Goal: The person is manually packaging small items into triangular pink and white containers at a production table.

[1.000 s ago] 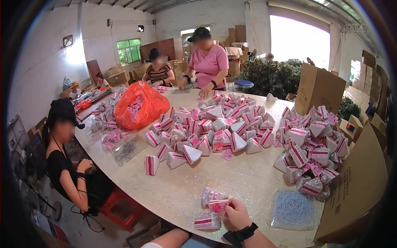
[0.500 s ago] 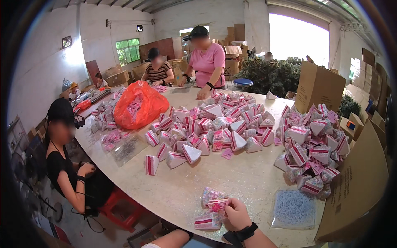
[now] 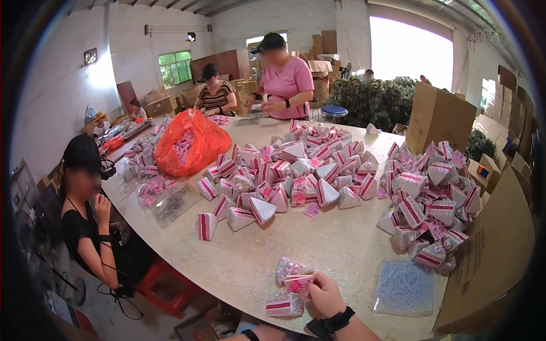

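Observation:
At the table's near edge my right hand (image 3: 325,295), black band at its wrist, is closed, thumb and finger pinching a small pink printed card (image 3: 298,283). The card overlaps a glittery cake-slice ornament (image 3: 289,268) just behind it. Another cake-slice ornament (image 3: 285,306), white with a deep pink stripe, lies in front. My left hand (image 3: 273,332) shows only in part at the lower edge, past its black wristband; its fingers cannot be made out.
Heaps of cake-slice ornaments (image 3: 284,165) cover the table's middle and right. A clear bag of pale loops (image 3: 405,287) lies right, beside a tall carton (image 3: 492,256). A red plastic bag (image 3: 193,145) stands far left. Several people work around, one seated at left (image 3: 91,227).
My left arm has shifted, bringing part of the hand into view at the lower edge. My right hand stays nearly still. The person at left has raised a hand; the one in pink has straightened.

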The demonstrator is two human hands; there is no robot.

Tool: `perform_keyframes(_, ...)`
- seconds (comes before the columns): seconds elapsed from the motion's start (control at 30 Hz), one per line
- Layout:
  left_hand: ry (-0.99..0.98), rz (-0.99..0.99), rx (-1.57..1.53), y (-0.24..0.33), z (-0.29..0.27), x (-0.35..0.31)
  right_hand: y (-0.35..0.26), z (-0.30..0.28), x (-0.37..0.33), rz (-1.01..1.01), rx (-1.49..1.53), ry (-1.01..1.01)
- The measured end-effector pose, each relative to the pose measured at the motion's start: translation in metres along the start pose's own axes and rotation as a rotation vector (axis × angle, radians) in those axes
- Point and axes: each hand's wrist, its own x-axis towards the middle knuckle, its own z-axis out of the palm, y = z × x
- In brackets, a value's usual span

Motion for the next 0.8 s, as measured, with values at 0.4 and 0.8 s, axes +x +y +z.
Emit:
perform_keyframes(0.4,0.264,-0.008,-0.815,0.043,-0.228,-0.009,-0.021,-0.002,-0.004,-0.094,-0.002,0.172)
perform_keyframes(0.8,-0.188,-0.64,-0.34,-0.113,-0.008,-0.1,0.0,0.003,0.0,-0.076,-0.009,0.074)
